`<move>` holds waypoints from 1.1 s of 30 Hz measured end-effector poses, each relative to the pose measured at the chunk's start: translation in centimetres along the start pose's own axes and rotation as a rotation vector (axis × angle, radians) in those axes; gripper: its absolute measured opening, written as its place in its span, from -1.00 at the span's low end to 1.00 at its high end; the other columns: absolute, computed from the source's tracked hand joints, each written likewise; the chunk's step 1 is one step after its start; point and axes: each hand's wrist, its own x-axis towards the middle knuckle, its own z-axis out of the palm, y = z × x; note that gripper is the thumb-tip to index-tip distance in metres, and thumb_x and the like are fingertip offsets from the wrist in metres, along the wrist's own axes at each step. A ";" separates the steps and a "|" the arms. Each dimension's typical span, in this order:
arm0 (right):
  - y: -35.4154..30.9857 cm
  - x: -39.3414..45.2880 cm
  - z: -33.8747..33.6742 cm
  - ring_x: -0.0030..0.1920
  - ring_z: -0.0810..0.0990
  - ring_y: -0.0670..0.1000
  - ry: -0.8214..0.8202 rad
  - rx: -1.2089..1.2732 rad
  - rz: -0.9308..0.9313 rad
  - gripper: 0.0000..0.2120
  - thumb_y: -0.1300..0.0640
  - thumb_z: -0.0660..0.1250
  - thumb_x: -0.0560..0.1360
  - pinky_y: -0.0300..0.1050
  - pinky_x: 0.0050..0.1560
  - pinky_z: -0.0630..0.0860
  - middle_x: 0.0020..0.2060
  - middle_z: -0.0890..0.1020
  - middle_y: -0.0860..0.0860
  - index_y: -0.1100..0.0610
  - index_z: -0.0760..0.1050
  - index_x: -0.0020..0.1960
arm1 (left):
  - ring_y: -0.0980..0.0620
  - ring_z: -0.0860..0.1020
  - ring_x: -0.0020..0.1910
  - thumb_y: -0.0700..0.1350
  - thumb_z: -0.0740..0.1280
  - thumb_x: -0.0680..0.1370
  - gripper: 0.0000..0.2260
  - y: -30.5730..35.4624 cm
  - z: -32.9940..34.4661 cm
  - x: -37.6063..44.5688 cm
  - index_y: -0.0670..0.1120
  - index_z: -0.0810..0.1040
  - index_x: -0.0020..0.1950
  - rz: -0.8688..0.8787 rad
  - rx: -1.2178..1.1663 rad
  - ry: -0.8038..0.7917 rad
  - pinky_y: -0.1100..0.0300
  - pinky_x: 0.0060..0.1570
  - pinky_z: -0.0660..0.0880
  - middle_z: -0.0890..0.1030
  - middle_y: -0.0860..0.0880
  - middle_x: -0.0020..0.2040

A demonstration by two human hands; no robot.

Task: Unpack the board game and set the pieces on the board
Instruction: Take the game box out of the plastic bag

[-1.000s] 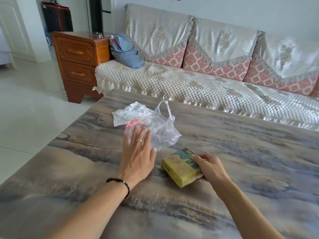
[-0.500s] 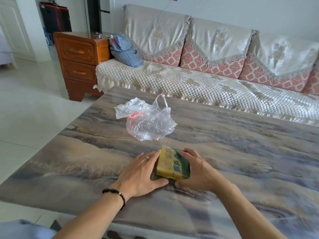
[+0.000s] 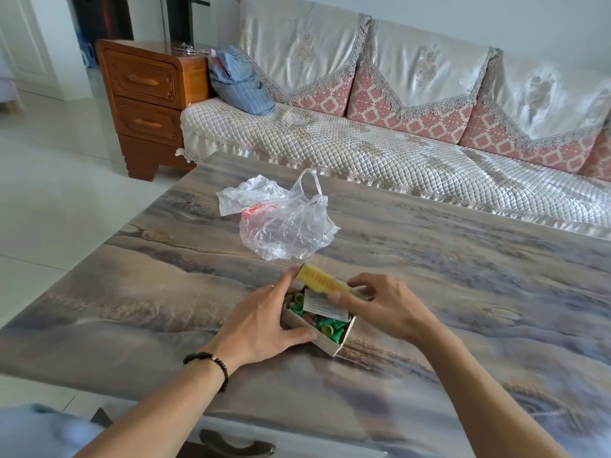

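A small cardboard game box (image 3: 334,342) lies on the marble-patterned table (image 3: 463,292) in front of me. Its yellow lid (image 3: 322,282) is lifted off the far side. Inside lie several green, pink and yellow plastic pieces (image 3: 325,323) under a folded white paper (image 3: 322,305). My left hand (image 3: 261,322) grips the box's left side, thumb at its near edge. My right hand (image 3: 386,305) pinches the yellow lid from the right. No game board is in sight.
A crumpled clear plastic bag (image 3: 284,223) lies on the table just beyond the box. Behind the table runs a quilted sofa (image 3: 396,150) with a blue bag (image 3: 239,81) on it. A wooden nightstand (image 3: 148,104) stands on the left by tiled floor.
Both hands closed on the shut box and pulled it nearer. The yellow lid has now come off, and the pieces and paper inside show.
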 end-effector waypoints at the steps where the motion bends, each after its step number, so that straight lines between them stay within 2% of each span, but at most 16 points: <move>1: 0.2 0.3 -0.4 -0.24 0.54 -0.06 0.024 0.047 0.026 -0.54 -0.41 0.21 0.39 -0.17 -0.26 0.39 -0.22 0.59 -0.07 -0.02 0.55 -0.11 | 0.07 0.44 0.30 0.29 0.40 0.38 -0.12 0.1 0.0 -0.1 0.16 -0.01 0.55 0.012 0.012 0.004 0.15 0.22 0.41 0.47 0.08 0.35; 2: 0.5 0.6 -0.6 -0.32 0.48 -0.02 0.065 0.091 0.049 -0.51 -0.38 0.16 0.45 -0.14 -0.31 0.34 -0.33 0.54 -0.06 0.05 0.48 -0.25 | 0.07 0.42 0.31 0.26 0.36 0.41 -0.17 0.2 0.0 -0.2 0.13 0.00 0.55 0.032 0.034 0.007 0.18 0.24 0.39 0.44 0.09 0.38; 3: 0.8 1.0 -0.6 -0.33 0.45 0.03 0.112 0.142 0.073 -0.47 -0.35 0.12 0.48 -0.09 -0.29 0.35 -0.37 0.50 -0.02 0.11 0.42 -0.28 | 0.06 0.41 0.32 0.24 0.31 0.43 -0.22 0.4 0.0 -0.3 0.10 0.02 0.55 0.062 0.055 0.010 0.21 0.24 0.37 0.41 0.07 0.40; 5: 1.5 1.6 -0.3 -0.18 0.54 0.11 0.224 0.217 0.098 -0.46 -0.34 0.10 0.49 -0.01 -0.16 0.47 -0.23 0.59 0.07 0.13 0.51 -0.08 | 0.02 0.40 0.32 0.26 0.22 0.44 -0.26 0.9 -0.2 -0.4 0.04 0.06 0.54 0.121 0.082 0.024 0.20 0.24 0.35 0.34 0.04 0.45; 7: 1.9 1.8 0.1 0.00 0.57 0.13 0.342 0.229 0.100 -0.45 -0.35 0.12 0.48 0.01 -0.03 0.49 0.00 0.63 0.10 0.06 0.49 0.19 | 0.01 0.38 0.34 0.36 0.19 0.41 -0.20 1.4 -0.3 -0.3 0.01 0.07 0.53 0.130 0.133 0.038 0.15 0.28 0.33 0.26 0.03 0.49; 8: 1.9 1.8 0.2 0.03 0.57 0.12 0.396 0.197 0.102 -0.45 -0.33 0.13 0.49 0.01 -0.01 0.50 0.03 0.62 0.09 0.05 0.47 0.24 | 0.01 0.36 0.34 0.42 0.19 0.38 -0.15 1.8 -0.1 -0.3 0.01 0.07 0.53 0.114 0.170 0.047 0.13 0.30 0.32 0.23 0.02 0.50; 12: 1.8 1.8 -0.2 -0.12 0.61 0.09 0.594 -0.030 0.018 -0.56 -0.25 0.18 0.52 0.00 -0.15 0.54 -0.17 0.67 0.04 0.09 0.56 0.03 | -0.06 0.35 0.33 0.49 0.19 0.27 -0.01 4.0 2.0 0.3 -0.02 0.01 0.53 0.027 0.337 0.070 -0.01 0.28 0.32 0.30 -0.05 0.45; 15: 2.4 2.5 -0.9 -0.39 0.62 0.04 0.557 0.091 0.095 -0.55 -0.17 0.26 0.52 -0.04 -0.27 0.58 -0.45 0.63 0.07 0.21 0.60 -0.23 | -0.08 0.38 0.26 0.37 0.23 0.30 -0.08 4.2 2.5 0.9 -0.02 0.01 0.53 0.018 0.378 0.084 0.02 0.22 0.34 0.34 -0.06 0.40; 18: 2.3 3.2 -1.6 -0.49 0.64 -0.04 0.514 0.336 0.272 -0.55 -0.11 0.33 0.50 -0.21 -0.42 0.56 -0.46 0.65 0.11 0.27 0.59 -0.31 | -0.07 0.35 0.31 0.29 0.27 0.33 -0.09 2.8 1.2 0.9 -0.02 -0.04 0.54 0.078 0.364 0.047 0.04 0.28 0.31 0.32 -0.06 0.42; 20: 2.4 4.0 -1.4 -0.47 0.66 0.02 0.496 0.496 0.385 -0.58 -0.09 0.35 0.49 -0.21 -0.37 0.58 -0.45 0.66 0.12 0.25 0.61 -0.32 | -0.04 0.28 0.39 0.27 0.27 0.34 -0.08 1.8 0.0 0.5 0.00 -0.10 0.55 0.117 0.351 -0.011 0.06 0.35 0.25 0.25 -0.04 0.47; 22: 2.4 5.0 -0.4 -0.43 0.67 0.10 0.488 0.634 0.475 -0.62 -0.06 0.36 0.48 -0.05 -0.21 0.64 -0.43 0.67 0.14 0.25 0.62 -0.30 | 0.01 0.23 0.42 0.27 0.29 0.33 -0.07 0.7 -1.0 0.0 0.03 -0.12 0.56 0.147 0.323 -0.052 0.09 0.39 0.21 0.20 0.01 0.49; 24: 2.1 6.0 0.9 -0.40 0.67 0.15 0.473 0.698 0.529 -0.67 -0.03 0.35 0.45 0.01 -0.19 0.65 -0.42 0.66 0.14 0.21 0.61 -0.33 | 0.05 0.19 0.45 0.28 0.31 0.33 -0.06 -0.2 -1.7 -0.8 0.06 -0.10 0.56 0.157 0.277 -0.051 0.15 0.43 0.17 0.19 0.05 0.50; 26: 1.6 7.0 2.0 -0.43 0.66 0.11 0.445 0.729 0.574 -0.74 0.04 0.35 0.43 -0.08 -0.29 0.64 -0.41 0.65 0.12 0.20 0.62 -0.30 | 0.10 0.13 0.46 0.29 0.34 0.35 -0.05 -0.8 -2.1 -1.5 0.06 -0.10 0.57 0.134 0.238 -0.032 0.28 0.44 0.06 0.16 0.07 0.50; 29: 0.5 8.0 2.8 -0.43 0.66 0.10 0.390 0.800 0.623 -0.84 0.20 0.31 0.41 0.00 -0.18 0.66 -0.34 0.66 0.11 0.24 0.63 -0.14 | 0.10 0.09 0.45 0.32 0.35 0.34 -0.01 -0.9 -2.3 -1.9 0.04 -0.14 0.57 0.078 0.217 -0.015 0.33 0.39 -0.01 0.15 0.06 0.49; 31: 0.1 8.5 2.9 -0.35 0.69 0.12 0.381 0.777 0.601 -0.81 0.17 0.29 0.39 0.03 -0.16 0.66 -0.26 0.68 0.14 0.24 0.61 -0.10 | 0.08 0.13 0.44 0.34 0.37 0.32 0.03 -0.8 -2.4 -1.6 0.04 -0.16 0.57 0.048 0.212 -0.025 0.29 0.40 0.05 0.18 0.04 0.47; 33: -0.6 8.2 3.0 -0.18 0.69 0.13 0.393 0.624 0.519 -0.71 0.05 0.29 0.39 0.03 -0.10 0.65 -0.13 0.67 0.11 0.18 0.57 0.03 | 0.07 0.17 0.41 0.35 0.38 0.30 0.06 -0.6 -2.5 -1.4 0.04 -0.17 0.57 0.019 0.215 -0.040 0.24 0.39 0.11 0.21 0.03 0.46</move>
